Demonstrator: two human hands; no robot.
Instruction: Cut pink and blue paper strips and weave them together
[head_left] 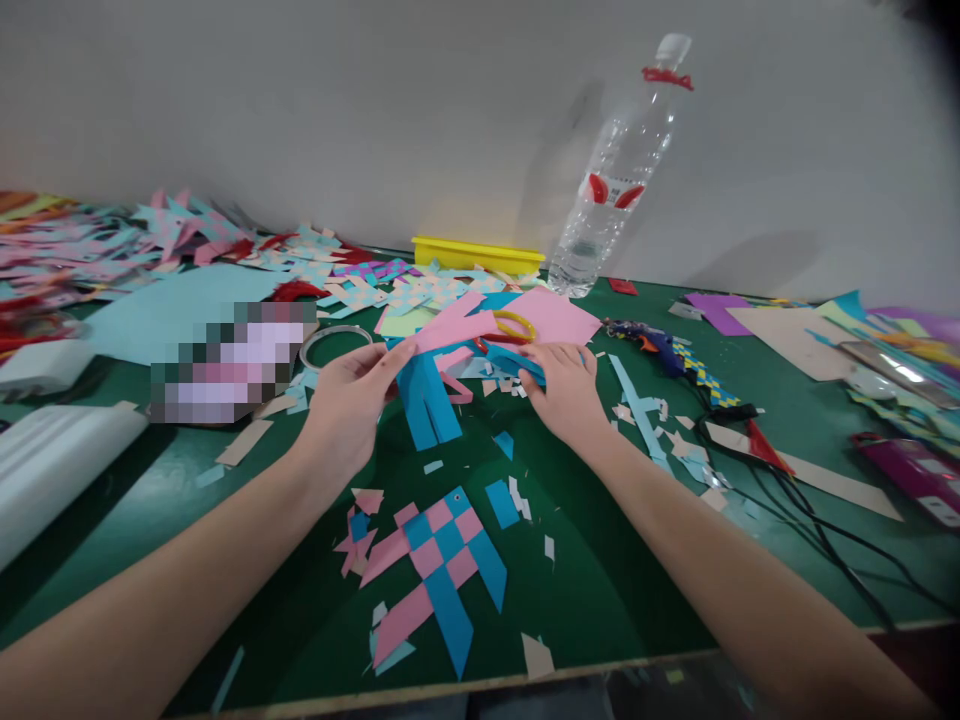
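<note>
My left hand (349,395) pinches crossed paper strips: a pink strip (454,332) and a slit blue strip (426,400) hanging down over the table. Opposite it, my right hand (564,385) has its fingers closed on a folded blue paper strip (514,358). Scissors with yellow handle loops (517,322) lie just behind that strip, partly covered. Below both hands, a woven pink-and-blue paper fish (448,545) lies flat near the table's front edge. A small pink-and-blue paper piece (358,535) is beside it.
Paper scraps (536,655) litter the green table (600,560). A plastic bottle (611,190) leans against the wall, right of a yellow tray (480,255). Silver ring (334,345) and coloured strips (90,245) lie left; black cables (817,530) and a purple device (911,475) lie right.
</note>
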